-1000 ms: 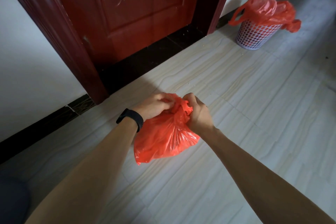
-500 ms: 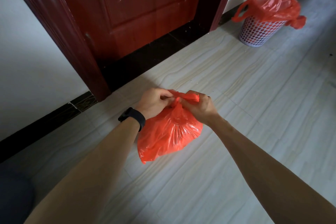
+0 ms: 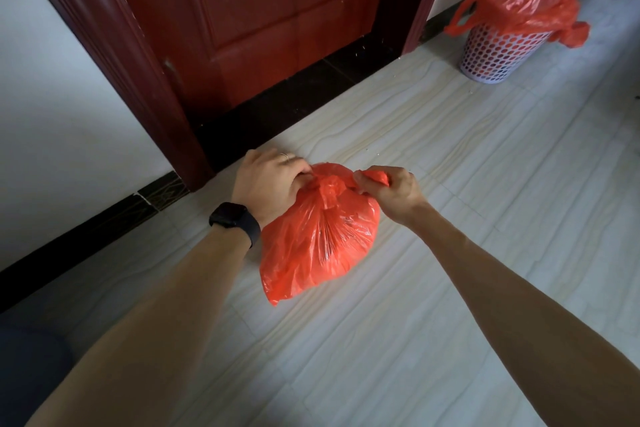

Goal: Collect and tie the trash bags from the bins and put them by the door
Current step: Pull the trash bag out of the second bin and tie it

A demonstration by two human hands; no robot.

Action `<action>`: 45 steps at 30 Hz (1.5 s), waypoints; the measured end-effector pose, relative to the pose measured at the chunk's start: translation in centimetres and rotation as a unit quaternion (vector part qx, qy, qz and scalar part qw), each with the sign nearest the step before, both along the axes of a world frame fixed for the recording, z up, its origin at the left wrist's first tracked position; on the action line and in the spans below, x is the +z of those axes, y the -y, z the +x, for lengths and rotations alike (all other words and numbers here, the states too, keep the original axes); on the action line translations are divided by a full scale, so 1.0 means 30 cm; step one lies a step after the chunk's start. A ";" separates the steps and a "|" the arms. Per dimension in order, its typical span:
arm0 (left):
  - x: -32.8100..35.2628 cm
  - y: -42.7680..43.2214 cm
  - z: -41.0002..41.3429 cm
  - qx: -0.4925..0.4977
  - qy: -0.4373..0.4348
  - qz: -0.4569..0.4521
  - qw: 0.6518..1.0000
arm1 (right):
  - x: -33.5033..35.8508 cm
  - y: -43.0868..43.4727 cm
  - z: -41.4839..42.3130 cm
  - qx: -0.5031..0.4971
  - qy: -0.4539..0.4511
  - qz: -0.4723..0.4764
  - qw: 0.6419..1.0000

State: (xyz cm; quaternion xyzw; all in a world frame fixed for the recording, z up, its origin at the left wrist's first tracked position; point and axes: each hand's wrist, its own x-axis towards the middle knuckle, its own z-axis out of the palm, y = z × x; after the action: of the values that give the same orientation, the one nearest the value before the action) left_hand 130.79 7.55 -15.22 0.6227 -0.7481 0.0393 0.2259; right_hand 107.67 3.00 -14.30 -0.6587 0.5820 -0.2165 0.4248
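Just before the door [image 3: 263, 10], the bag [image 3: 317, 239] hangs thin, soft and seemingly light, left hand [image 3: 268, 184] and right hand [image 3: 389, 192] each pinching a handle at its knotted neck, the surest hold.

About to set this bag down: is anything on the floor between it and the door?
Nothing visible. The bag, held by the left hand and right hand, has only bare floor before the door.
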 end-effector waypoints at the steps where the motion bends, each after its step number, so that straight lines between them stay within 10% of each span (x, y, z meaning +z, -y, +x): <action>1: 0.006 -0.007 -0.001 0.006 0.024 -0.019 0.999 | 0.000 0.003 -0.003 -0.004 0.004 0.009 1.000; 5: 0.021 -0.023 0.005 0.004 -0.057 0.091 0.994 | -0.005 -0.005 0.006 0.000 0.026 0.032 0.999; 11: 0.038 -0.020 -0.060 0.051 -0.390 0.308 0.867 | -0.013 -0.015 0.108 -0.050 0.025 -0.017 0.998; 25: 0.110 -0.032 -0.064 -0.047 0.032 0.029 0.998 | -0.057 -0.043 0.130 -0.104 0.004 0.046 0.994; 32: 0.044 -0.054 0.056 0.134 -0.279 0.184 0.933 | -0.039 -0.034 0.133 -0.047 0.002 0.035 0.998; 41: -0.008 -0.052 0.021 0.126 -0.255 0.236 0.929 | -0.029 -0.044 0.092 -0.082 0.055 0.020 0.995; 45: 0.006 -0.028 -0.041 0.102 -0.196 0.125 0.967 | 0.022 -0.047 0.102 -0.135 0.082 -0.023 0.987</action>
State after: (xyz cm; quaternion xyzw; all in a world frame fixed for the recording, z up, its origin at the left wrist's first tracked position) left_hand 129.57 8.37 -15.05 0.7148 -0.6206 -0.1542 0.2829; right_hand 110.72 4.40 -13.64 -0.5638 0.6235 -0.3383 0.4230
